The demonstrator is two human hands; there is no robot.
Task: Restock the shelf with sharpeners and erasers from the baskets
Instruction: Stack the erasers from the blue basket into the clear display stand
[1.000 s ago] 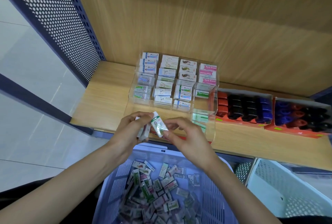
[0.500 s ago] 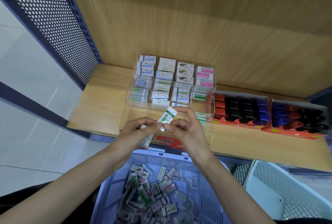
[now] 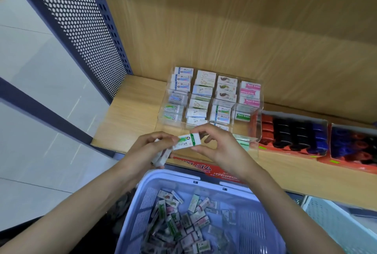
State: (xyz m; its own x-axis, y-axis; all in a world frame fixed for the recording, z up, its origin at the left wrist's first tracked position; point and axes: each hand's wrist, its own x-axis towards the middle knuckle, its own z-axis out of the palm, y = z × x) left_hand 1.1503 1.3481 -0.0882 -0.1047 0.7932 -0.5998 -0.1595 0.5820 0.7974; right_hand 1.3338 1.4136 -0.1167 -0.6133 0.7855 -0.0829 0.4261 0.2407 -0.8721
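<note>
Tilted earlier, the green-sleeved eraser [image 3: 186, 141] now lies level, pinched by the right hand [image 3: 222, 149] just before the acrylic organiser [image 3: 254, 129]; the left hand [image 3: 146, 149] grips spare erasers [image 3: 162, 156]. Slot it label-up among matching stock.

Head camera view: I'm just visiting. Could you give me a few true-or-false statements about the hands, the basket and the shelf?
1. The right hand pinches a green-and-white eraser. True.
2. The lilac basket is empty. False: it holds many loose erasers.
3. The left hand holds nothing. False: it grips spare erasers.
4. Red trays stand to the right of the clear organizer on the shelf. True.
</note>
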